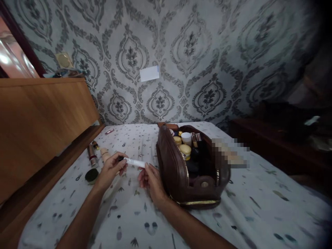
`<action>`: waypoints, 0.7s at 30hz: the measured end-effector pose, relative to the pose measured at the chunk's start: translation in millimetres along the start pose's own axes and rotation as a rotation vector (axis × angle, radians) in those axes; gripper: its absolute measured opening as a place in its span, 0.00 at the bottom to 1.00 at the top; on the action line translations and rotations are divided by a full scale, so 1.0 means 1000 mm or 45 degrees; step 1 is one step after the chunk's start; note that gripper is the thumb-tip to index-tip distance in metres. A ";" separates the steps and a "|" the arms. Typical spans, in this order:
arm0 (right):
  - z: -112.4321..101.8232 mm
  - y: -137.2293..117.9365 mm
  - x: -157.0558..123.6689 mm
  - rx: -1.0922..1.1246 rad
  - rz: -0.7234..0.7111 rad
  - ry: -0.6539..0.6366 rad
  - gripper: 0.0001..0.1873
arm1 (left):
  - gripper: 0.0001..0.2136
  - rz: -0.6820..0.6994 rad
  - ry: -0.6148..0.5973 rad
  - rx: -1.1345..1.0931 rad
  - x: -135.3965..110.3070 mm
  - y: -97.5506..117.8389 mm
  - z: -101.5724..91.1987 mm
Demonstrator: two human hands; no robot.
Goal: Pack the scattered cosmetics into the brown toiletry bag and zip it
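Note:
Both my hands hold one slim white tube [135,162] with a dark cap, level above the bed. My left hand [112,168] pinches the dark-capped end. My right hand [151,180] grips the other end with closed fingers. Just right of my right hand stands an open brown leather cosmetics bag [173,169], with several jars and bottles [185,149] showing inside it.
The bed has a white patterned sheet [249,211]. Loose cosmetics [92,156] and a round dark compact [91,175] lie by the wooden headboard [38,124] at left. A small pink item [109,131] lies near the patterned wall. Dark furniture [280,141] stands at right.

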State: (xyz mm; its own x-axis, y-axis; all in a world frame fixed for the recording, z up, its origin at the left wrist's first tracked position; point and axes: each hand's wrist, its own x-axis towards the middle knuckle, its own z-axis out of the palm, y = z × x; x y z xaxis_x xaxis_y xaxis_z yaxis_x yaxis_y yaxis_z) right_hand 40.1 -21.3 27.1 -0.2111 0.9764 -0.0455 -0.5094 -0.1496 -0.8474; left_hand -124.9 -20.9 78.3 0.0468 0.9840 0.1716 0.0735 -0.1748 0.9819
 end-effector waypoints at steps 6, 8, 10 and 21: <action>0.002 -0.005 -0.005 -0.092 -0.061 -0.067 0.28 | 0.21 -0.062 0.165 -0.151 0.002 0.001 0.006; 0.002 -0.004 -0.005 -0.162 -0.075 -0.085 0.27 | 0.22 -0.093 0.222 -0.183 0.003 -0.001 0.006; 0.001 -0.002 -0.004 -0.208 -0.091 -0.100 0.27 | 0.21 -0.103 0.253 -0.211 0.003 -0.004 0.005; 0.002 -0.004 -0.005 -0.105 -0.041 -0.054 0.28 | 0.21 -0.101 0.308 -0.279 0.004 -0.004 0.005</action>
State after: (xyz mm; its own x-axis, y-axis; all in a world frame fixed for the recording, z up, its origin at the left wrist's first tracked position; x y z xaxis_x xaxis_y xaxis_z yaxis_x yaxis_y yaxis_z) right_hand 41.8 -26.0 32.2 -0.2318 0.9728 0.0039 -0.4468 -0.1029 -0.8887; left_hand -119.9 -16.8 74.4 -0.1898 0.9783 0.0825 -0.1499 -0.1119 0.9823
